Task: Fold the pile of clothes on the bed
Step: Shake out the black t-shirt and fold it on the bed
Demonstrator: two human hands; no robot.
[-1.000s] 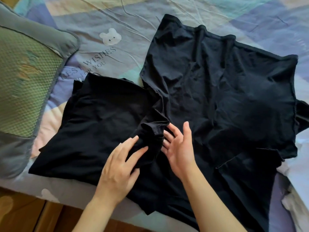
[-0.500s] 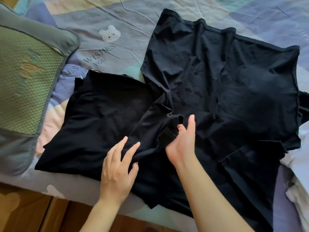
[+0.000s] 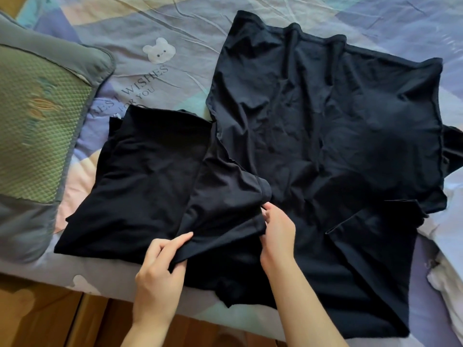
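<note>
**At the near edge: a sleeve held over a slippery overlap**

At the bed's near edge, around 6 o'clock, both hands hold the same flap of the black shirt (image 3: 325,146), apparently a sleeve (image 3: 225,196). The left hand (image 3: 160,271) pinches the flap's lower corner between thumb and curled fingers; the right hand (image 3: 278,231) grips its hemmed edge, fingers curled in, the tips hidden under the cloth.

The flap lies across the folded black garment (image 3: 140,186) at 9 o'clock. That overlap is the main risk: if the sleeve is drawn right, it may drag the folded piece's top layer and undo it. Black on black, the edges are hard to tell apart, so a finger could catch both garments.

The shirt spreads from the centre out to 1 o'clock, heavily wrinkled, its bottom corner at 5 o'clock reaching the mattress edge. A pull towards the person could slide that corner off onto the wooden floor (image 3: 50,316). Folding over the creases would likely set them in.

At 3 o'clock white cloth (image 3: 448,246) touches the shirt and could get swept in. Far off at 9 o'clock lies the green pillow (image 3: 37,121), on the patterned sheet (image 3: 160,78).
</note>
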